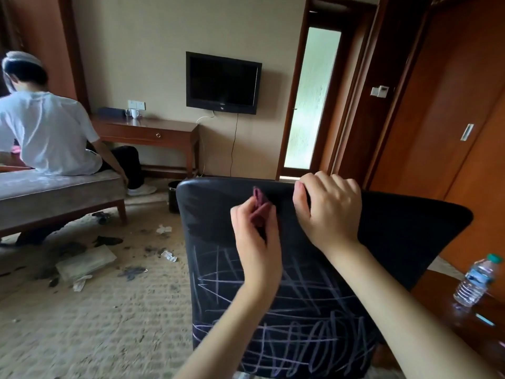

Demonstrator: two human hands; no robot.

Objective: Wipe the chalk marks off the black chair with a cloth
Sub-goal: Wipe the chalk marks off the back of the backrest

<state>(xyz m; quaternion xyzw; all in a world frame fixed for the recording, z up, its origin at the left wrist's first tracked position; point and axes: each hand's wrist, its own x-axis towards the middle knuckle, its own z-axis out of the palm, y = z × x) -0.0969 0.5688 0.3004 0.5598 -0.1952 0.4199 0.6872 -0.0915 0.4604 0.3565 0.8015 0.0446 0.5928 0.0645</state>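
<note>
The back of the black chair [216, 214] fills the lower middle of the head view. White chalk marks [297, 324] criss-cross its lower half, while the upper part looks dark and smudged. My left hand [255, 233] presses a small purple cloth [259, 199] against the upper backrest, fingers shut on it. My right hand [329, 209] grips the chair's top edge, fingers curled over it.
A person in a white shirt [46, 132] sits on a grey bench [62, 192] at left. Litter and paper scraps [84, 262] lie on the carpet. A water bottle [476, 280] stands on a wooden table at right. A dark bin [173, 196] stands behind the chair.
</note>
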